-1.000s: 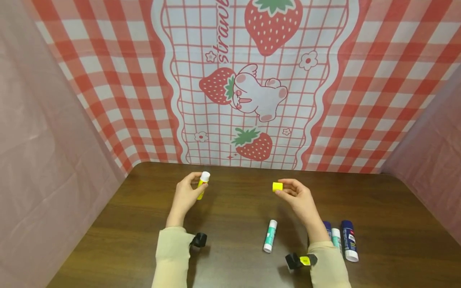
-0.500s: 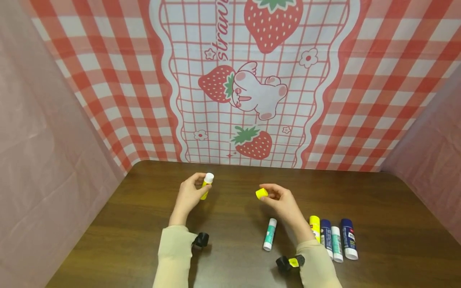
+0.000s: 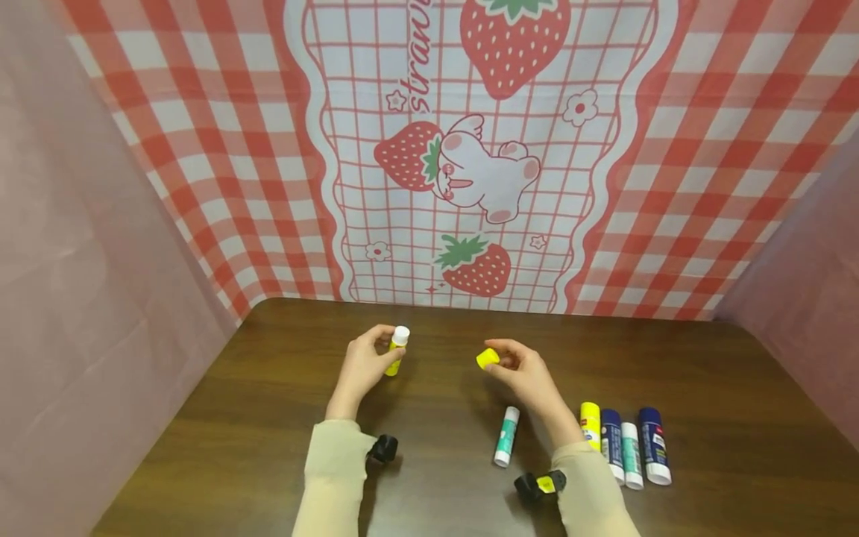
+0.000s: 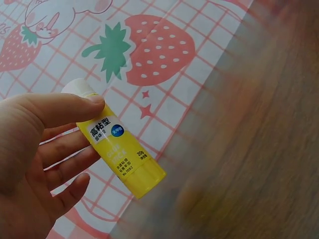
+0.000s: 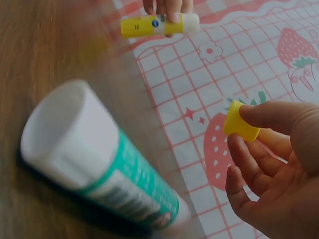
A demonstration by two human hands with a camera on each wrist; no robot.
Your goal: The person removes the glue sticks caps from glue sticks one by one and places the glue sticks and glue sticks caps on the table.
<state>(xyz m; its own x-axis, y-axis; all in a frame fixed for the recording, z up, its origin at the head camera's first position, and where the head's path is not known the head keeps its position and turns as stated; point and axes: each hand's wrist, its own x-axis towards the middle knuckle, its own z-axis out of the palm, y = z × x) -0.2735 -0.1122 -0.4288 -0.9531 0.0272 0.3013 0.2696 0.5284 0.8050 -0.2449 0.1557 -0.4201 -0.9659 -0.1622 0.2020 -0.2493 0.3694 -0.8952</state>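
My left hand [image 3: 365,364] holds a yellow glue stick [image 4: 122,154] between thumb and fingers, with its white top [image 3: 400,335] uncapped and pointing up. Pinched in my right hand [image 3: 526,371] is a small yellow cap [image 5: 241,121], held apart from the glue stick and to its right. Both hands are above the far half of the table. Below the right hand, a green-and-white glue stick [image 3: 506,437] lies on the tabletop; in the right wrist view it looms large in front.
Right of the right forearm lie a yellow glue stick [image 3: 590,425], a dark blue one [image 3: 611,444], a green-and-white one [image 3: 631,455] and a larger dark blue one [image 3: 654,444] in a row. A strawberry-print cloth [image 3: 470,171] hangs behind the brown table [image 3: 221,418].
The right hand has moved left and toward me with the yellow cap, now tilted. The left hand has drifted right with the glue stick, narrowing the gap between them.
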